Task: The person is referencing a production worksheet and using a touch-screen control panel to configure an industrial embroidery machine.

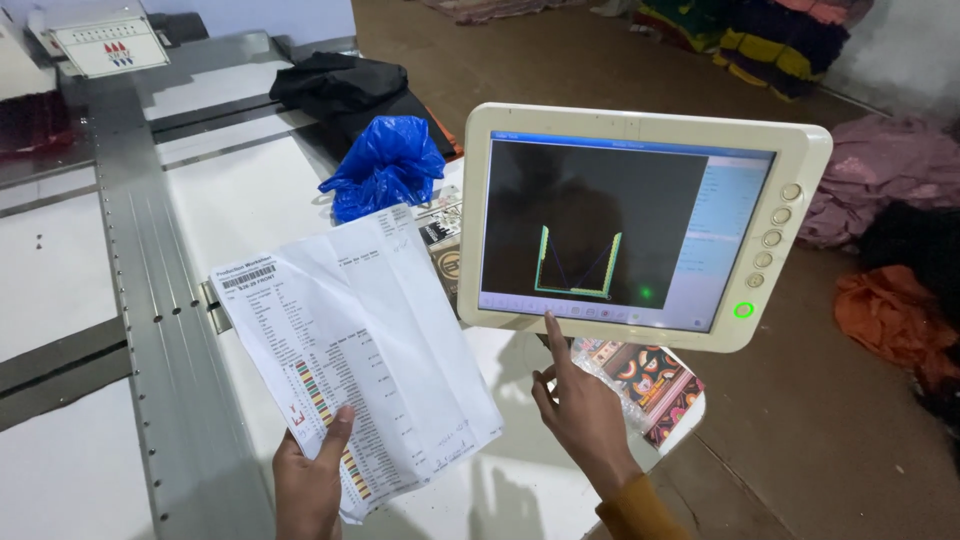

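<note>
Touch screen (pixel 610 225): a flat panel in a cream plastic casing with rounded corners, tilted toward the viewer at centre right; a dark drawing area is shown with a thin green U-shaped outline, and a pale blue strip runs down its right side.
Right hand (pixel 580 405): the index finger is extended and its tip is pressed to the lower edge of the screen glass; the other fingers are curled in, and nothing is held.
Buttons (pixel 772 238): a curved column of small round knobs is set into the casing's right edge, with a lit green ring lowest.
Paper sheet (pixel 355 340): a thin, creased white printout with columns of small print and a strip of coloured squares, held up left of the screen.
Left hand (pixel 310 480): closed on the sheet's bottom edge, thumb laid across the front.
Table (pixel 60 270): a smooth white top crossed by a grey metal rail (pixel 150 290) with rows of holes; open surface lies to the left.
Blue bag (pixel 385 165): crumpled glossy plastic, behind the sheet.
Black cloth (pixel 345 90): soft, heaped, farther back.
Patterned packet (pixel 650 385): under clear wrap, possibly fabric, at the table's rounded corner.
Floor (pixel 800 440): brown and bare to the right, fabric heaps along its far edge.
</note>
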